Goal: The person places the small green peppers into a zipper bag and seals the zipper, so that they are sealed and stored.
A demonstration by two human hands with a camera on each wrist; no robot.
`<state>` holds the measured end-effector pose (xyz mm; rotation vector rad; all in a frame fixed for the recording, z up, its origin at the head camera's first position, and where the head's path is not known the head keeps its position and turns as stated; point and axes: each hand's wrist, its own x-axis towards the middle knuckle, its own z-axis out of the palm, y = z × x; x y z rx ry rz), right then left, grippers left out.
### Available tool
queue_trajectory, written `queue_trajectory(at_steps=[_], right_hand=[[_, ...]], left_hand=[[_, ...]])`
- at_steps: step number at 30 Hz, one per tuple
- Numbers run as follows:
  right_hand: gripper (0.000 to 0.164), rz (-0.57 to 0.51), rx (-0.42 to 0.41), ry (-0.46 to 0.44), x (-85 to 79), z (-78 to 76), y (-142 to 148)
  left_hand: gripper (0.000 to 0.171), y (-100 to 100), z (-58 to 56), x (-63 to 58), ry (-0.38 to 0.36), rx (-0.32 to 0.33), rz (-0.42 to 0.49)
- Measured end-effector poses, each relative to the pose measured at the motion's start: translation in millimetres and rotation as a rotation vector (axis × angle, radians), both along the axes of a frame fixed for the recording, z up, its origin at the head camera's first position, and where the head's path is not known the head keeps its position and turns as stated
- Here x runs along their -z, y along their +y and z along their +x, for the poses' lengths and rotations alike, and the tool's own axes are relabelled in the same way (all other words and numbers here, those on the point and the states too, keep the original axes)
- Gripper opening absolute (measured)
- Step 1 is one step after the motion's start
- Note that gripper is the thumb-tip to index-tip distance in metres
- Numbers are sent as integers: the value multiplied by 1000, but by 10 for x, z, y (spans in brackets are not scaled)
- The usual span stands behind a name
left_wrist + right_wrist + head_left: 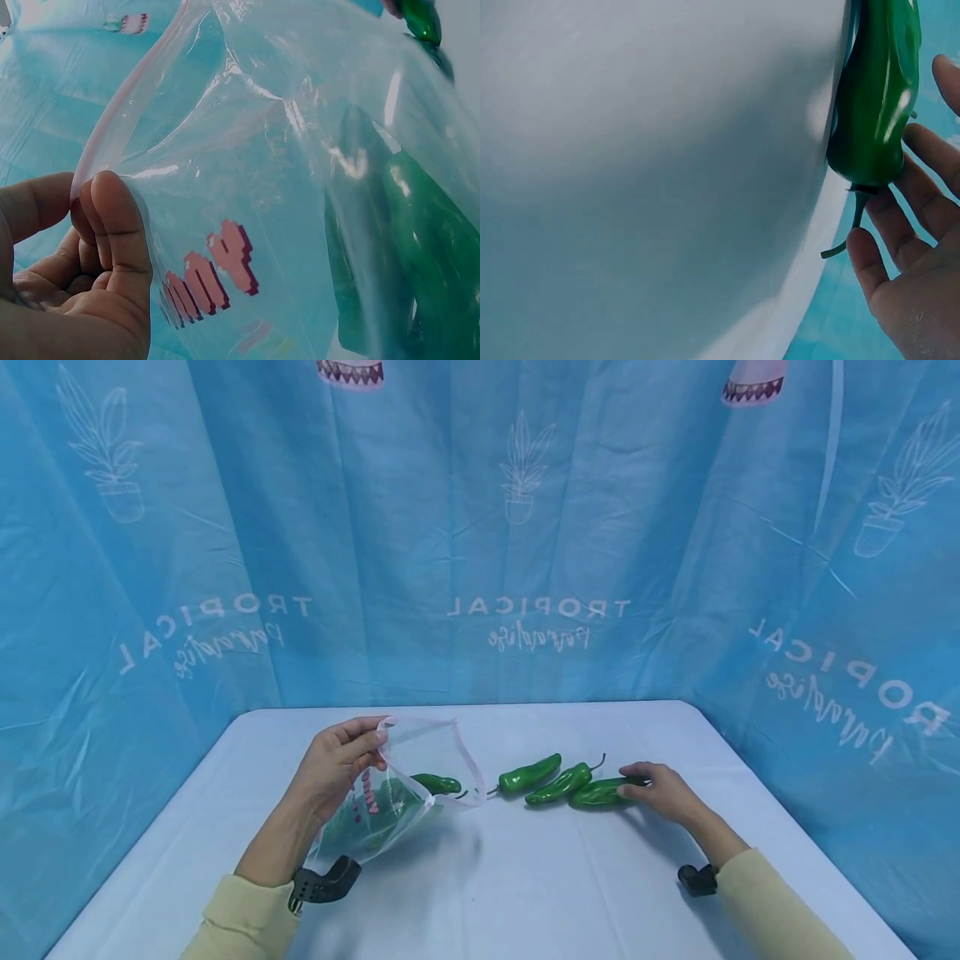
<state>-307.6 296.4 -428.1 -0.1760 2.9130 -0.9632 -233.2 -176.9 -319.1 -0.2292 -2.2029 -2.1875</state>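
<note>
My left hand pinches the rim of a clear plastic bag between thumb and fingers and holds its mouth up, facing right. The bag has a pink edge and pink-red lettering. Green peppers show through its wall, and one pepper lies near the mouth. To the right, my right hand reaches over the stem end of a glossy green pepper. Its fingers are loosely spread beside the pepper and its curved stem in the right wrist view.
Two more green peppers lie between the bag and the right hand's pepper, stems pointing different ways. All rest on a white-covered table. Blue printed curtains enclose its back and sides.
</note>
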Motion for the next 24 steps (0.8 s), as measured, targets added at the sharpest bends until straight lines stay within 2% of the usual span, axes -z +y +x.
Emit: queue_trajectory(at_steps=[16, 24], right_hand=[[56, -9, 12, -74, 49, 129, 151], [59, 14, -15, -68, 65, 193, 211]], left_hand=[[41, 17, -5, 7, -6, -7, -5], [38, 24, -6, 0, -10, 1, 5]])
